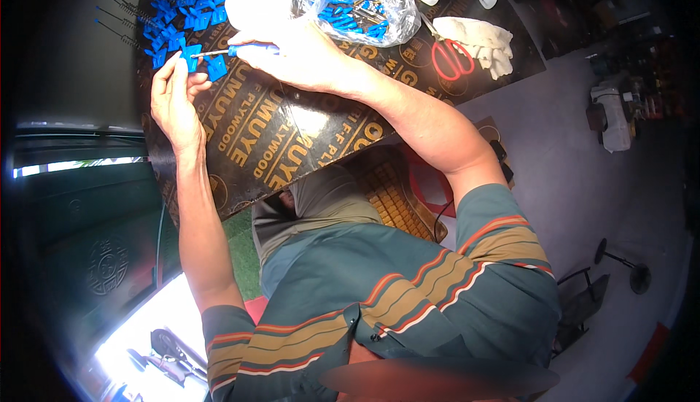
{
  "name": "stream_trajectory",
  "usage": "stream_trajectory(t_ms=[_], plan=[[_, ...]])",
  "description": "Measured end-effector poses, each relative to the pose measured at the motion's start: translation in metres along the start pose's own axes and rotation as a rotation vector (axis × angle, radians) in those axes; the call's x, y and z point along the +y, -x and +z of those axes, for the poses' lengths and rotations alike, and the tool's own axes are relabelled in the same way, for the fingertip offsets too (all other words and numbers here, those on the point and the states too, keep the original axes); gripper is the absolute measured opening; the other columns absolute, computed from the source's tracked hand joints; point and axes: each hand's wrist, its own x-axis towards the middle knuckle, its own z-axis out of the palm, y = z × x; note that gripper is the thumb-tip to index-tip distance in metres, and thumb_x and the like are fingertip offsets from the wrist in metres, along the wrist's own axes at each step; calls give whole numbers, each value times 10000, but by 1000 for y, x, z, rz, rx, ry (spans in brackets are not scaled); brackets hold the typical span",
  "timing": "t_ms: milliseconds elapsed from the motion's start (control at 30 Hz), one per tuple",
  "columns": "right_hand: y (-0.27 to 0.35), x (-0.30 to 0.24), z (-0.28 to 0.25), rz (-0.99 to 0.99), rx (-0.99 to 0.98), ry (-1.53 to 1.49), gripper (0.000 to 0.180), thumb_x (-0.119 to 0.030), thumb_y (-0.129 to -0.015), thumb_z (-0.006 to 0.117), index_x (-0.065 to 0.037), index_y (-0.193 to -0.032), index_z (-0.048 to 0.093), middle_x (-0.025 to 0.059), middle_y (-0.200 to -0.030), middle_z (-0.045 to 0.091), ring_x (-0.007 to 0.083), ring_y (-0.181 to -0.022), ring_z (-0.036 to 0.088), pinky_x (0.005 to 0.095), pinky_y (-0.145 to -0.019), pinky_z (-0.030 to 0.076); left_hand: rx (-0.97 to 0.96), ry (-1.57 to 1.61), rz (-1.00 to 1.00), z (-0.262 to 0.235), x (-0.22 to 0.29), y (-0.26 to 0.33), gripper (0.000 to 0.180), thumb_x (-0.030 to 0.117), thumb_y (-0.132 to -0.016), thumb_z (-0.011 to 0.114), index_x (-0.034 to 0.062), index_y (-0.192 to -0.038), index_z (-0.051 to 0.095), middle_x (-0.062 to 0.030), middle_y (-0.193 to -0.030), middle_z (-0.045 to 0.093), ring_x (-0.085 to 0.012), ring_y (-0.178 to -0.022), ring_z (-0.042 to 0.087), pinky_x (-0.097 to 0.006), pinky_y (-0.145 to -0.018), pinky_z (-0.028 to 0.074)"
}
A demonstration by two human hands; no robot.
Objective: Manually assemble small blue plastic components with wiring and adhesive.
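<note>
Blue plastic piece [192, 57], one: at the left hand's fingertips, above the bench [292, 136], directly left of the right hand. Blue-handled screwdriver [232, 50], one: long axis nearly level, tip at the piece; whether seated, cannot tell. Left hand [173, 103]: nearer the piece, pinching it, forearm upright from below. Right hand [302, 55]: closed around the handle, forearm slanting in from lower right.
</note>
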Motion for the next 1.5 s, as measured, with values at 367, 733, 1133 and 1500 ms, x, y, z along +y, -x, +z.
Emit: stream_trajectory(t_ms=[367,733,1133,1500], plan=[[3,8,7,-228,89,136,354,-335,-1002,663,-138,-1294,693,139,-1053,747,332,-887,735,444,-811,592,40,-8,20,1,1,1,269,116,-1047,674,-36,-1270,656,-151,-1079,753,-149,-751,729,-259,-661,621],[5,-5,5,-97,-15,114,384,-336,-1012,653,-146,-1346,660,129,-970,744,311,-853,739,429,-783,595,63,-1,24,4,4,4,245,105,-1042,675,-27,-1249,661,-171,-1077,760,-154,-736,728,-251,-609,610],[3,-7,3,-47,-32,42,346,-313,-1015,639,-111,-1288,704,117,-853,727,286,-763,713,410,-741,573,19,-6,18,0,-1,1,247,109,-1041,680,-26,-1249,677,-159,-1073,762,-141,-746,718,-258,-641,609],[2,-7,3,33,-43,-8,348,-310,-1000,668,-120,-1288,710,104,-889,748,229,-764,730,384,-721,579,37,-22,13,3,0,2,260,118,-1048,675,-33,-1259,670,-139,-1072,755,-128,-745,713,-244,-645,609]])
